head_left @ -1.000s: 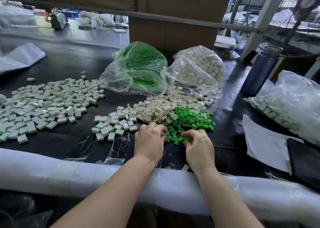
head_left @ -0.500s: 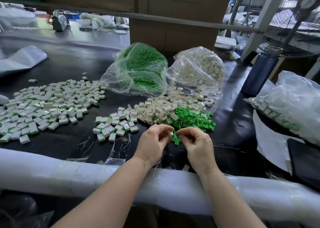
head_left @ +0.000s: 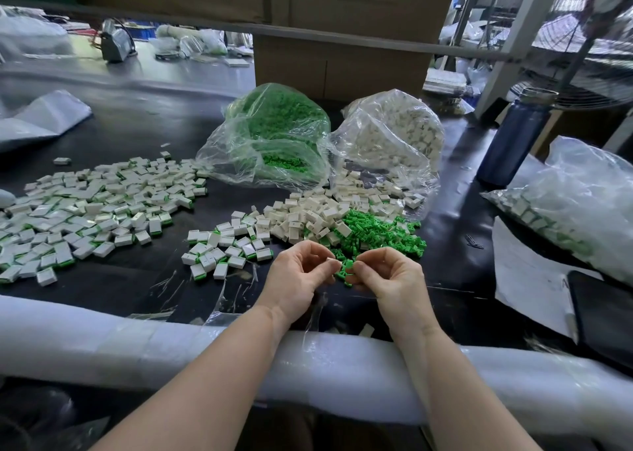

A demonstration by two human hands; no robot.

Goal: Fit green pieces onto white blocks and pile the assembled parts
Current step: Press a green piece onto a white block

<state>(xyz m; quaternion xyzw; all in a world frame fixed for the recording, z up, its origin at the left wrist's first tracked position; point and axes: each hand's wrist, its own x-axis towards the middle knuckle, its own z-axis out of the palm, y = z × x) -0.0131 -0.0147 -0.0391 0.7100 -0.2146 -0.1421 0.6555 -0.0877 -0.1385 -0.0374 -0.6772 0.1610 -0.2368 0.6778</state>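
So we've lifted both hands up off the table since a second ago, when they were down digging in the loose green pieces (head_left: 380,233). Now our right hand (head_left: 390,276) is pinching one green piece (head_left: 344,269) and bringing it against our left hand (head_left: 298,272), whose fingers are curled round what looks like a white block (head_left: 331,261), though only a sliver of it shows. So picking is done and we're at the fitting step, we'd say. Loose white blocks (head_left: 308,216) sit just behind our hands, the small assembled pile (head_left: 224,250) is to the left, and the big spread of finished parts (head_left: 89,210) lies further left.
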